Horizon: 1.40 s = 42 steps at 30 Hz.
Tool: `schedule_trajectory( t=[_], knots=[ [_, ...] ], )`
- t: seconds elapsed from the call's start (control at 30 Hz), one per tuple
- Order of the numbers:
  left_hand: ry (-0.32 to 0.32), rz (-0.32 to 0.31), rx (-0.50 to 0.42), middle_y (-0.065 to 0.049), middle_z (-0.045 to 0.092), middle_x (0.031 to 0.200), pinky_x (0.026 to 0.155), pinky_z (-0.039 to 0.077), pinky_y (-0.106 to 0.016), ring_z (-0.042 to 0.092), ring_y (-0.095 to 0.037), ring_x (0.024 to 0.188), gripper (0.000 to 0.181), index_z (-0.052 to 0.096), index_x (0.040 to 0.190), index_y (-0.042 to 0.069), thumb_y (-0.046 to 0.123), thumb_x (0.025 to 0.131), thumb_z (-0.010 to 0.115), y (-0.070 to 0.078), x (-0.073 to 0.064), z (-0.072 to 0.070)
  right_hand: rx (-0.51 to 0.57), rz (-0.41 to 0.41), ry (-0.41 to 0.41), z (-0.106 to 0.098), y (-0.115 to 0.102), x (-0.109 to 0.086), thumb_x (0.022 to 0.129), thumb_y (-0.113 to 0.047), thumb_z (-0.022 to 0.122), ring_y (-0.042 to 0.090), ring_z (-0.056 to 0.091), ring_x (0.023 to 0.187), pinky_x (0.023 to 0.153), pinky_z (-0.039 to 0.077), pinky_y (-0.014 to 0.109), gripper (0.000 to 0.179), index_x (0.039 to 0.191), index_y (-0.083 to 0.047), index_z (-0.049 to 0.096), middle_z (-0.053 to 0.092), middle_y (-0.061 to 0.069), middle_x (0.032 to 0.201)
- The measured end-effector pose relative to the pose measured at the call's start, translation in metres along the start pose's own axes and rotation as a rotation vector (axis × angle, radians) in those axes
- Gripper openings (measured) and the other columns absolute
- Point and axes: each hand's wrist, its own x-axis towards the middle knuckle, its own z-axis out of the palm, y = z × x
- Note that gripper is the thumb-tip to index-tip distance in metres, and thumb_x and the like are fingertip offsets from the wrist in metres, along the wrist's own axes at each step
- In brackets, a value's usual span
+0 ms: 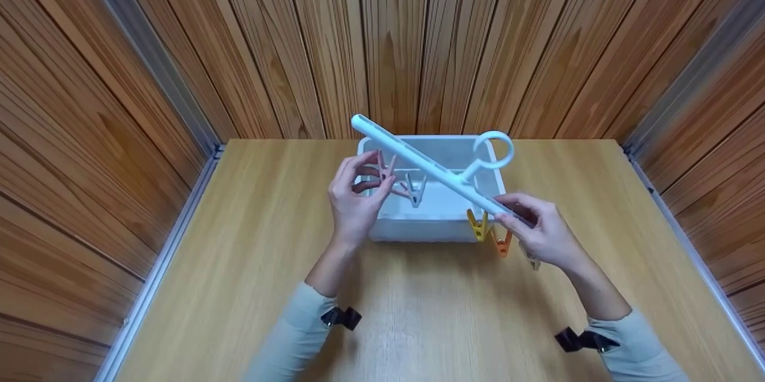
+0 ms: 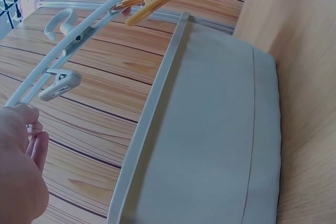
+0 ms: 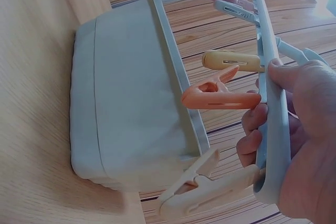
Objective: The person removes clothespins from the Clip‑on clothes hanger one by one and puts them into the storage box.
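A pale blue clip hanger (image 1: 439,173) with a ring-shaped hook (image 1: 508,152) is held up slanted over a white bin (image 1: 430,231). My right hand (image 1: 544,232) grips its lower right end, thumb along the bar. Near the upper left end, my left hand (image 1: 355,202) pinches a pink clothespin (image 1: 383,170) between thumb and fingers. A grey-white clip (image 2: 62,85) hangs from the middle of the bar. Towards the right hand hang a yellow clip (image 3: 231,60), an orange clip (image 3: 220,99) and a beige clip (image 3: 210,190). In the left wrist view the pink clothespin is mostly hidden by fingers.
The bin stands on a wooden table (image 1: 269,220) near its back edge. Wood-plank walls (image 1: 394,41) rise behind and at both sides, with metal rails (image 1: 161,262) along the table's sides. Each sleeve carries a small black wrist camera (image 1: 342,317).
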Motion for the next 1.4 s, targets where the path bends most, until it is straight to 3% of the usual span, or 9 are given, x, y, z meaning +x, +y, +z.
schedule_trajectory(
  t=[0.37, 0.97, 1.27, 1.4],
  knots=[
    [0.0, 0.005, -0.013, -0.012, 0.079, 0.125, 0.093, 0.069, -0.032, 0.082, -0.021, 0.107, 0.047, 0.075, 0.137, 0.007, 0.013, 0.094, 0.093, 0.001, 0.002, 0.0, 0.015, -0.004, 0.007, 0.001, -0.001, 0.0, 0.105, 0.007, 0.071, 0.007, 0.06, 0.072, 0.059, 0.049, 0.021, 0.025, 0.129, 0.006, 0.075, 0.075, -0.007, 0.101],
    [0.048, -0.001, 0.126, -0.013, 0.071, 0.121, 0.09, 0.068, -0.027, 0.077, -0.02, 0.101, 0.049, 0.077, 0.133, 0.005, 0.015, 0.09, 0.097, 0.0, 0.008, 0.003, -0.021, -0.038, -0.002, 0.006, 0.005, 0.001, 0.105, 0.007, 0.07, 0.006, 0.059, 0.073, 0.061, 0.049, 0.021, 0.025, 0.129, 0.004, 0.077, 0.074, -0.008, 0.101],
    [0.058, -0.005, 0.186, -0.013, 0.072, 0.112, 0.082, 0.063, -0.021, 0.069, -0.018, 0.089, 0.043, 0.078, 0.125, 0.005, 0.018, 0.089, 0.098, 0.003, 0.011, 0.003, -0.006, -0.035, -0.016, 0.007, 0.006, 0.001, 0.106, 0.006, 0.07, 0.006, 0.058, 0.071, 0.059, 0.05, 0.021, 0.024, 0.129, 0.003, 0.077, 0.074, 0.006, 0.099],
    [0.044, -0.002, 0.203, -0.013, 0.072, 0.11, 0.078, 0.061, -0.018, 0.068, -0.017, 0.085, 0.041, 0.078, 0.123, 0.005, 0.016, 0.089, 0.098, 0.001, 0.013, 0.001, 0.009, -0.024, -0.014, 0.009, 0.007, 0.001, 0.106, 0.006, 0.07, 0.004, 0.059, 0.073, 0.059, 0.049, 0.02, 0.023, 0.127, 0.004, 0.077, 0.075, 0.005, 0.099]
  ],
)
